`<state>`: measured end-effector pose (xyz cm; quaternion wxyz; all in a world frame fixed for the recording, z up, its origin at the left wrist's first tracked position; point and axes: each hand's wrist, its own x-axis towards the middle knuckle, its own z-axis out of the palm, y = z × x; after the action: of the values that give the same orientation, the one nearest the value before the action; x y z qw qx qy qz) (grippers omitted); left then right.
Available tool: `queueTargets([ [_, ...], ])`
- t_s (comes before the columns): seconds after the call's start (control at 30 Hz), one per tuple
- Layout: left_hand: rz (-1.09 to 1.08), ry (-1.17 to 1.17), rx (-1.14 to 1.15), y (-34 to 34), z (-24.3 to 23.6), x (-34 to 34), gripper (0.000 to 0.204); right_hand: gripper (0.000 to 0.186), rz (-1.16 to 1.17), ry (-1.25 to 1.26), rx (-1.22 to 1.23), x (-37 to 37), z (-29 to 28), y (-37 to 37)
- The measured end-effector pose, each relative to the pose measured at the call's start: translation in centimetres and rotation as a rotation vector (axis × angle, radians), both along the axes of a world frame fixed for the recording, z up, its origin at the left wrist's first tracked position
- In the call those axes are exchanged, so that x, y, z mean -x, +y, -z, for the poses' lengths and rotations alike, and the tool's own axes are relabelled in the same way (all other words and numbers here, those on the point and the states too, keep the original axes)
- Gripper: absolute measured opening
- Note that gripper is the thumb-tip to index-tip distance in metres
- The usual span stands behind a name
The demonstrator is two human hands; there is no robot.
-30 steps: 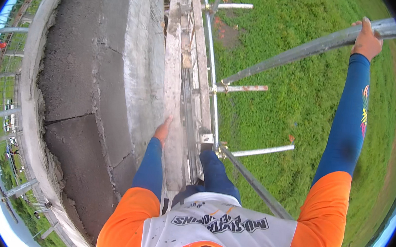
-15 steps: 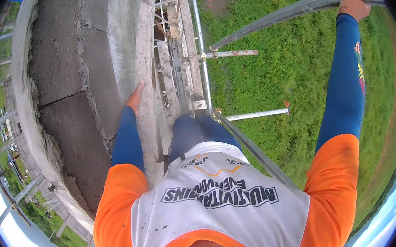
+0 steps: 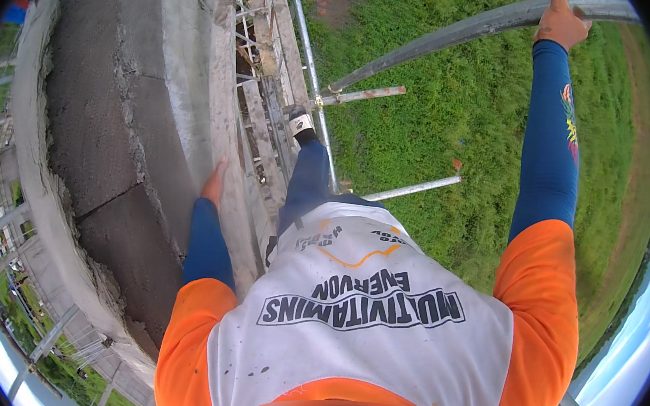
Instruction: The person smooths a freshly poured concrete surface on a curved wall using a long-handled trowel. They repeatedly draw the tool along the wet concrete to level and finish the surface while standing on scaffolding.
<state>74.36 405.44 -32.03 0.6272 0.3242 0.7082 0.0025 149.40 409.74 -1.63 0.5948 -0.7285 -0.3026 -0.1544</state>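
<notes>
My right hand (image 3: 561,22) is closed around a curved grey metal pipe (image 3: 467,30) high on the right. At the left, my left hand (image 3: 213,186) rests with fingers extended on a pale concrete edge (image 3: 221,126), partly hidden behind my sleeve. Between my arms, one foot (image 3: 300,121) stands on narrow boards (image 3: 254,114) among metal framing, beside a vertical-looking silver tube (image 3: 303,29). My other foot is hidden by my body.
A dark grey block wall face (image 3: 87,117) with a rough mortar rim (image 3: 34,136) fills the left, with distant scaffolding beyond it. Grass (image 3: 411,125) lies far below on the right. Short tubes (image 3: 420,186) jut out from the scaffold over the drop.
The whole scene has shifted leftward in view. My foot now shows farther forward along the boards, and my torso fills more of the lower view. My right hand still grips the pipe.
</notes>
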Motion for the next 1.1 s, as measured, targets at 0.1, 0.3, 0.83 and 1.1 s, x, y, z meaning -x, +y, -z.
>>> queueTargets([
  [0.1,-0.033,-0.072,-0.019,-0.5,1.7,0.5,0.096,0.064,-0.366,0.103,-0.257,0.3,0.1,-0.2],
  [0.3,0.023,0.136,-0.065,-0.9,4.0,2.1,0.088,0.069,-0.330,0.223,-0.220,1.1,-0.6,-0.7],
  [0.83,-0.046,0.142,-0.071,-2.0,4.2,1.1,0.079,0.037,-0.177,0.280,-0.131,3.9,-2.0,-0.3],
  [1.1,-0.072,0.114,-0.117,-1.9,3.4,0.0,0.086,0.037,-0.149,0.289,0.006,3.5,-2.3,-1.0],
])
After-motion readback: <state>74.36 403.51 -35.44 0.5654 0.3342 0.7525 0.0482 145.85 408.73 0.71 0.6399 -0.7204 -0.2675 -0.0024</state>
